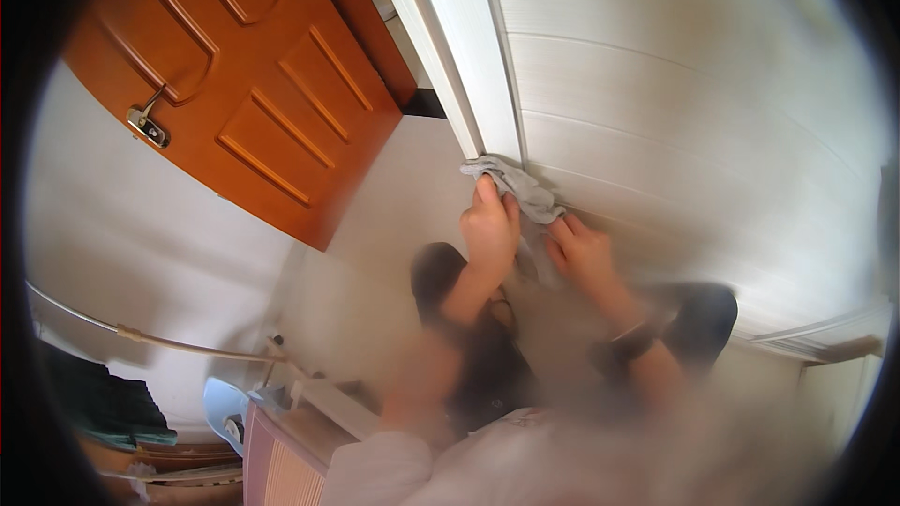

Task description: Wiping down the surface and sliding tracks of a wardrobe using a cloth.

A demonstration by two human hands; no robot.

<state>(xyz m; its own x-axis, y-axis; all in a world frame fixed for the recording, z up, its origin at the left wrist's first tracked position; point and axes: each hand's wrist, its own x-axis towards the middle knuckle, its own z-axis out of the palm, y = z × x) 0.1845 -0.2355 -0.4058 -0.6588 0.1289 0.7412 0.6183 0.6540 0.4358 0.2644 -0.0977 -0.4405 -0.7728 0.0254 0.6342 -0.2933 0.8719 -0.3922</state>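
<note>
A crumpled light grey cloth is bunched at the foot of a white door frame, where the frame meets the floor. My left hand grips the cloth's left part, its thumb or a finger pointing up along the fabric. On the cloth's right end, my right hand has its fingers closed. Part of the cloth hangs between the two hands, blurred. A dark band circles my right wrist.
White panelled wall rises on the right. An orange-brown door with a metal handle stands open at the left. My bent knees flank my arms. A pole, dark green fabric and a light blue object are at lower left.
</note>
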